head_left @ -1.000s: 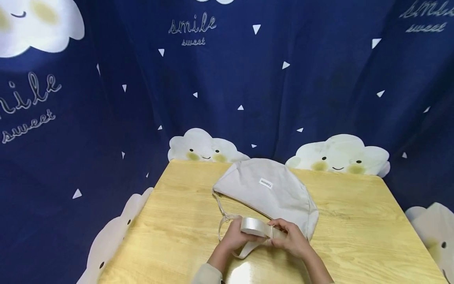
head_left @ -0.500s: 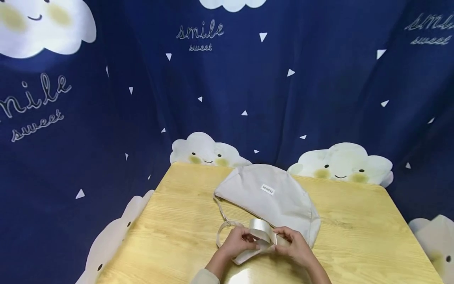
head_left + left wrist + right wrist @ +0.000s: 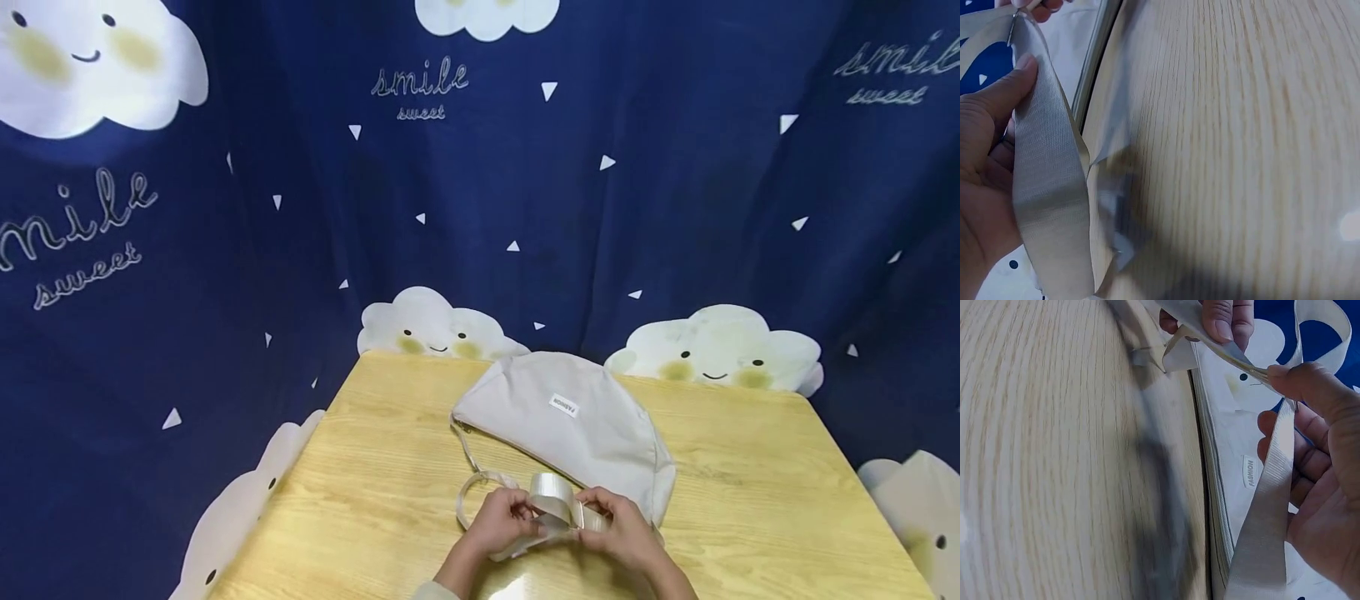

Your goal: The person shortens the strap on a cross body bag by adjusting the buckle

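A pale beige half-moon bag (image 3: 592, 437) lies on the wooden table, with its FASHION label upside down in the head view. Its webbing strap (image 3: 551, 486) is raised into a loop between the two hands. My left hand (image 3: 497, 521) pinches the strap on the left of that loop; in the left wrist view the thumb lies against the flat webbing (image 3: 1050, 156). A thin metal slider (image 3: 581, 514) sits on the strap beside my right hand (image 3: 618, 527). The right thumb and fingers pinch the strap there, and the right wrist view shows webbing (image 3: 1269, 500) hanging below them.
A narrow strap end (image 3: 467, 492) curls on the table (image 3: 375, 467) left of the hands. The bag's zipper edge (image 3: 1207, 487) faces the person. Behind the table hangs a dark blue curtain (image 3: 480, 183) printed with clouds.
The strap loop has shifted right and stands more upright beside the slider. My left hand has come slightly nearer the right one. The whole head view has dropped a little.
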`<state>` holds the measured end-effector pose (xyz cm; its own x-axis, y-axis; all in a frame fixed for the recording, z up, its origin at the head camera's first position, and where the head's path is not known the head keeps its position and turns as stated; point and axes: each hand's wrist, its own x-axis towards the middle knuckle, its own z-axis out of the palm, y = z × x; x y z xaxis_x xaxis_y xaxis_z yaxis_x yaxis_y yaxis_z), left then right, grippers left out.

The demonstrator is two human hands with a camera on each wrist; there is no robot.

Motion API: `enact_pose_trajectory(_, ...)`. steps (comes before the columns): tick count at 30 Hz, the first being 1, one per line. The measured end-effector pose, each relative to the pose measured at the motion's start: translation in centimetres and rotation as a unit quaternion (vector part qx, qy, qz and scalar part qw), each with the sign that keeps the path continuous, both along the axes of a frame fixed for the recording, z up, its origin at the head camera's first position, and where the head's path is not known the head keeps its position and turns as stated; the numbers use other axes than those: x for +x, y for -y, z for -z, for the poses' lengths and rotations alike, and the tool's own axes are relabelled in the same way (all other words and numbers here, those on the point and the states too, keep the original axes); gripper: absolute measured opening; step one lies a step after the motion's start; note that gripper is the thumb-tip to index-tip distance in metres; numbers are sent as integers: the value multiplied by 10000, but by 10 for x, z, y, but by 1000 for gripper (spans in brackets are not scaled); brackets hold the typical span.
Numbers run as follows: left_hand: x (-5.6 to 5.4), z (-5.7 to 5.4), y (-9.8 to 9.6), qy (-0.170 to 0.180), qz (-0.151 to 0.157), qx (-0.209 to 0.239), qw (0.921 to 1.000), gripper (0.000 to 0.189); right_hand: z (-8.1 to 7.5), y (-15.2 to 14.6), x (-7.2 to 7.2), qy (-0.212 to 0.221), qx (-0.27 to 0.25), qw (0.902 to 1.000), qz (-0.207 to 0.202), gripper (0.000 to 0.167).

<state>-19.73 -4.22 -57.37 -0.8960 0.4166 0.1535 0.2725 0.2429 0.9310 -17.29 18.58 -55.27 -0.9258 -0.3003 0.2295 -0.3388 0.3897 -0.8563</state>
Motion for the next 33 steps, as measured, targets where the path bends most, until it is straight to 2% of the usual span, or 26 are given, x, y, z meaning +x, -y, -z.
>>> enact_pose_trajectory(5,0,0,-2,92,-224,38,9997,19,-2,0,-3,74,-81,9999,-3,41)
enact_pose_trajectory(9,-1,0,-3,141,-522,42,9985,23,-6,1,-6,81,-106,9999,85,39)
enact_pose_trajectory(13,-1,-1,-3,19,-828,-60,9965,29,-8,1,-9,122,-30,9997,218,38)
enact_pose_trajectory(16,0,-1,-4,-33,-938,-70,9956,30,-7,2,-10,112,8,9996,267,38)
enact_pose_trajectory(19,2,-1,-5,21,-918,23,9958,27,-5,4,-10,145,-91,9995,255,38)
enact_pose_trajectory(25,6,3,-5,304,-474,66,9984,22,-1,7,-6,161,-287,9993,189,39)
enact_pose_trajectory(28,7,3,-6,266,-313,141,9991,17,-1,6,-4,79,-289,9995,138,40)
enact_pose_trajectory(31,10,-12,-5,3,-240,186,9995,15,-4,6,-4,47,-223,9996,184,39)
enact_pose_trajectory(33,12,-26,-4,-82,-224,172,9996,14,-6,5,-6,1,-115,9996,246,38)
